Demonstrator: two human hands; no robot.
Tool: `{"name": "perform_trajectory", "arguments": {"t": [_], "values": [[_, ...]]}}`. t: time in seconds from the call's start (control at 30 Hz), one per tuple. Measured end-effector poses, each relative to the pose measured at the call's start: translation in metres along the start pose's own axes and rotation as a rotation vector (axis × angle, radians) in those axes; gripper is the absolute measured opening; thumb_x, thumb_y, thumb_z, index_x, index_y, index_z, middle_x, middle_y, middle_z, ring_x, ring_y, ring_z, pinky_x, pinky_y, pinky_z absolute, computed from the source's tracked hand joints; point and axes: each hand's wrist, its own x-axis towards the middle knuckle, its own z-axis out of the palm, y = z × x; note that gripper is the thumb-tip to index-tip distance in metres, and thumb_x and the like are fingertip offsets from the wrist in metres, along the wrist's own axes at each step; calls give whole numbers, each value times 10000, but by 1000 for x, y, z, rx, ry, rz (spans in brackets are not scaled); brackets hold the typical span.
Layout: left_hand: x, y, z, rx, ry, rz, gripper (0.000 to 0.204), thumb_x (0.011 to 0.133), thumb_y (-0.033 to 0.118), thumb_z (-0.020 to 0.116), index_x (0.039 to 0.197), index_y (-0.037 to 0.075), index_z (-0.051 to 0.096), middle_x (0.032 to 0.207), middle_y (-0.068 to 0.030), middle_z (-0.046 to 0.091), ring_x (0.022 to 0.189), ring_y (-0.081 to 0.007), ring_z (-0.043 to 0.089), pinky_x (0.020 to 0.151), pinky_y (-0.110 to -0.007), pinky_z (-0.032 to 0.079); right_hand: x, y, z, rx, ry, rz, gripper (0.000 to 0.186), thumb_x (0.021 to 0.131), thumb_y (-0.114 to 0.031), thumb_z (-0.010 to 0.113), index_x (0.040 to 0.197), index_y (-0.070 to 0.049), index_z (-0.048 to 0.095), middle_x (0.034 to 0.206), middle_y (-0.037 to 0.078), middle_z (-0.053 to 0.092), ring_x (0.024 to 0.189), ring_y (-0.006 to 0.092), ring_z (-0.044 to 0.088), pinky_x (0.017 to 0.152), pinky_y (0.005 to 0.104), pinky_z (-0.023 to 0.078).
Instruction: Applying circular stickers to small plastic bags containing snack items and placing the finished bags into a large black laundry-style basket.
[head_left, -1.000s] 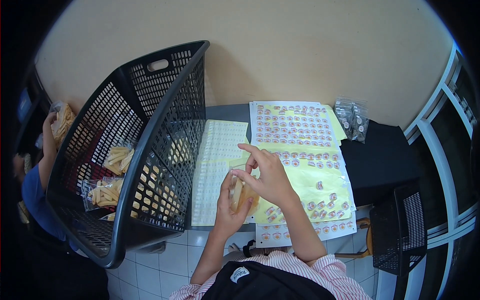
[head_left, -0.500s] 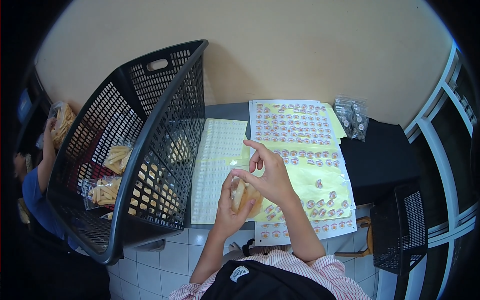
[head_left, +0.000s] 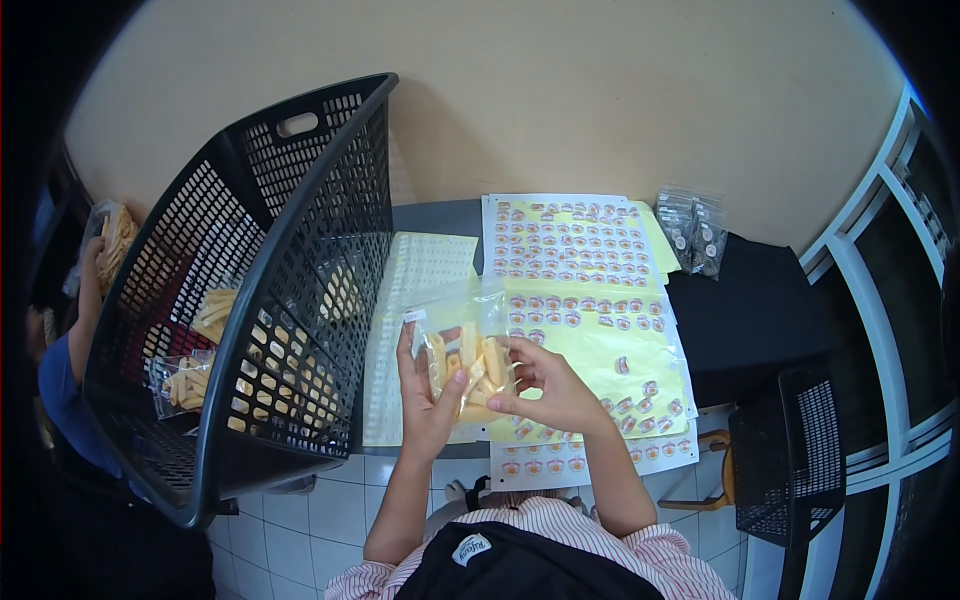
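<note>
A clear plastic bag of pale yellow stick-shaped snacks lies spread between my hands, above the sheets on the table. My left hand grips its left side, thumb across the front. A small white label shows at the bag's upper left corner, by my left fingertips. My right hand pinches the lower right side of the bag. Beneath and to the right lie sheets of round-printed stickers on yellow backing, partly used. A pale sheet of small labels is under the left side.
A tall black plastic basket stands at left, with several snack bags inside. Small dark packets sit at the table's back right. Another black basket is at lower right. Beyond the left basket, a co-worker's arm holds a snack bag.
The bag has been turned upright and opened out to show its full front. My right hand came down from above it to its right side. The view has shifted slightly.
</note>
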Motion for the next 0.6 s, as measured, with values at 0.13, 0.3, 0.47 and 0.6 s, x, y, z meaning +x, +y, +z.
{"name": "perform_trajectory", "arguments": {"t": [0.13,0.3,0.47,0.6], "values": [[5,-4,15,-112,42,-72,671,826,-2,463,1356,48,56,1232,-176,387,1107,-229,437,909,-313,391,-6,7,-11,99,42,-29,586,705,-156,723,1196,3,445,1025,77,554,806,118,576,651,230,482],[5,-17,24,-164,-79,-83,590,827,16,484,1336,32,186,1232,-161,402,1113,-210,438,919,-301,378,-9,9,-28,111,48,-53,566,703,-179,725,1174,1,468,1020,81,568,781,118,587,632,230,494],[-10,-30,12,-73,0,-205,510,820,48,492,1289,13,295,1181,-135,460,1085,-194,472,910,-305,393,-12,17,-30,0,-33,3,510,719,-113,701,1168,-21,476,1024,59,564,861,114,557,682,228,461],[-27,-46,-17,-348,176,-291,475,821,107,487,1261,13,337,1157,-120,494,1044,-205,511,891,-325,417,-24,41,-50,-343,311,-87,372,741,-112,663,1082,-32,539,956,72,589,775,124,559,654,252,452]]}}
